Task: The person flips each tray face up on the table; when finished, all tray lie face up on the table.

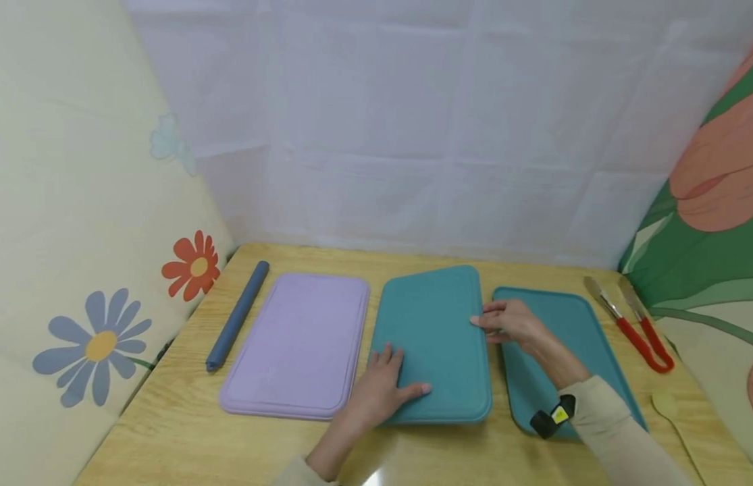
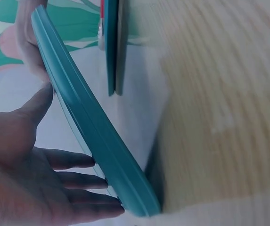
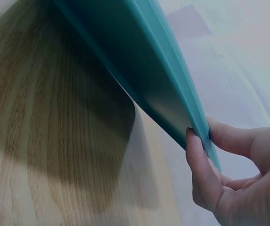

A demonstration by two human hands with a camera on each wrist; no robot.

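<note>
A teal lid or board (image 1: 437,337) is tilted, its right side raised off the wooden table, as the right wrist view shows with its underside (image 3: 139,70) above the wood. My right hand (image 1: 512,324) pinches its right edge between thumb and fingers; the same hand (image 3: 248,174) shows the thumb on one face and fingers beneath. My left hand (image 1: 382,391) rests spread on its lower left part. In the left wrist view the left hand (image 2: 45,174) touches the teal board (image 2: 92,117) with extended fingertips and thumb.
A lilac board (image 1: 297,344) lies left, with a dark blue roll (image 1: 238,317) beyond it. Right of the raised board lies a teal tray (image 1: 570,337), then red-handled tongs (image 1: 640,331) and a pale spoon (image 1: 664,405). White cloth (image 1: 412,135) hangs behind the table (image 1: 188,432).
</note>
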